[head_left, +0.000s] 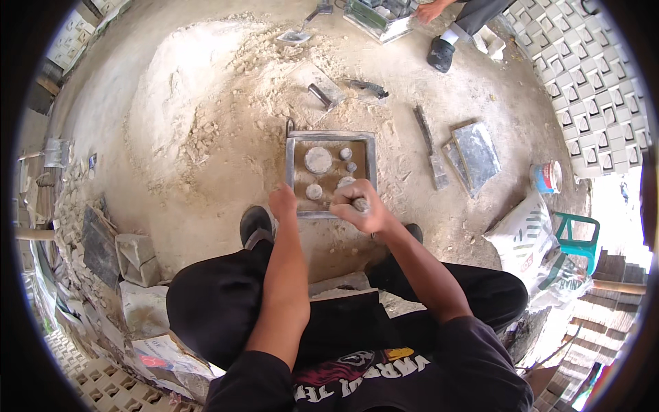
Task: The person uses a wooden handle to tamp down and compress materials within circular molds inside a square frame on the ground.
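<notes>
A grey rectangular mold frame [332, 135] lies on the ground between my feet, with a brown, sandy-looking bed inside. Set in it are a large pale disc [318, 160] and several smaller round pieces, such as one [314, 191] at the lower left. My left hand [283, 202] is closed at the frame's left side, near its lower corner, and seems to grip that edge. Over the lower right corner my right hand [360, 207] is wrapped round a grey, dusty rod [360, 204]; its rounded upper end shows, while the lower part is hidden by the hand.
Beyond the frame lie a trowel [320, 96], loose powder [182, 82] and a shovel-like tool [295, 36]. To the right are a flat bar [430, 147], dark plates [475, 156], a bucket [546, 177], a sack [525, 233] and a green stool [578, 240]. Another person's hand [430, 10] touches a second frame [379, 20].
</notes>
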A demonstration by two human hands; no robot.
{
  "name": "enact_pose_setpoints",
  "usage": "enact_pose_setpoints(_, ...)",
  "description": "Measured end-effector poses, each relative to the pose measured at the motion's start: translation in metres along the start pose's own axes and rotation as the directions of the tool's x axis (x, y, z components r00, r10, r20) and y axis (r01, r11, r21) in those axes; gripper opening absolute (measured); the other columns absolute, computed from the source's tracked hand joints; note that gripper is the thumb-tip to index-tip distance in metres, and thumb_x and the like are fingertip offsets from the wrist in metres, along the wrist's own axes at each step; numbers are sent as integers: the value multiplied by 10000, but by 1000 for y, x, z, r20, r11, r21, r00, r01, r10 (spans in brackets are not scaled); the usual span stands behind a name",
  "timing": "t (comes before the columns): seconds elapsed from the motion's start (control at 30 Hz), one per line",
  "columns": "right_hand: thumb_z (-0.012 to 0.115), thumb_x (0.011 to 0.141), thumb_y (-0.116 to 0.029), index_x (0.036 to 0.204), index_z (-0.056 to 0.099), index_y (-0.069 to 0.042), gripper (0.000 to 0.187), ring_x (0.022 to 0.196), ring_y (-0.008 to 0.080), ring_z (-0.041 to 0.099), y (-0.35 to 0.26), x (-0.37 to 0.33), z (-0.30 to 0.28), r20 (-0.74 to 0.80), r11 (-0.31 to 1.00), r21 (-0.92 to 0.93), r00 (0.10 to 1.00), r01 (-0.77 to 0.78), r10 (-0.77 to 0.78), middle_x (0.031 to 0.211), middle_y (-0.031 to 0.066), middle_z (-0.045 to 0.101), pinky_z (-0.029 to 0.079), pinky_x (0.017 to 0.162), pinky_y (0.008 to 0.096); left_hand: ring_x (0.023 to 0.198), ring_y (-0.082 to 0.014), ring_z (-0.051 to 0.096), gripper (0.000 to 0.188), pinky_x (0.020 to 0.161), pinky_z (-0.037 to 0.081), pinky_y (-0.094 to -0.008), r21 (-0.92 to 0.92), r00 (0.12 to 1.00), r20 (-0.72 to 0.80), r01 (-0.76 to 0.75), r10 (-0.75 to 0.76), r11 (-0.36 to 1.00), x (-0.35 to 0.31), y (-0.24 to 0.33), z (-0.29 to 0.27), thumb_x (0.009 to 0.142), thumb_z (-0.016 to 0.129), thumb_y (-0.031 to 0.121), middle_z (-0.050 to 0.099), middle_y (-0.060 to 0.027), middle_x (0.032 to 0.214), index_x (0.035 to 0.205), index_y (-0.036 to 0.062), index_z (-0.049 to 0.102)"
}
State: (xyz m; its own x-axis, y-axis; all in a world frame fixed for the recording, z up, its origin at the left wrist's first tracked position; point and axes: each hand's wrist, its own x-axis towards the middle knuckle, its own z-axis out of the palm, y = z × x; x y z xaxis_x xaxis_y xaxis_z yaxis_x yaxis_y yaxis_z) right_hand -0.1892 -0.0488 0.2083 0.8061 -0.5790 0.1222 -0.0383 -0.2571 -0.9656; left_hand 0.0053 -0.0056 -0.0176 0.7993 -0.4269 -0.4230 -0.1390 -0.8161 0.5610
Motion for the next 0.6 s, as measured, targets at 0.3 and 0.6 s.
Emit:
enact_pose_setpoints(0.3,590,785,9,545,416,-10,297,481,103,320,-13,20,11,-39,987,134,996,89,-85,497,20,356,258,452,304,998,-479,595,626,901,453,-509,1,1000,5,-10,10,1000,-1,3,0,893,380,441,627,-336,999,948,-115,661)
enact_pose_setpoints(0.6,609,795,-65,562,386,-7,328,497,109,304,-30,18,15,-112,989,116,991,89,-76,512,40,323,278,473,310,989,-467,605,606,902,454,-498,87,989,28,-149,147,985,13,-12,11,895,375,437,636,-320,987,936,-90,673)
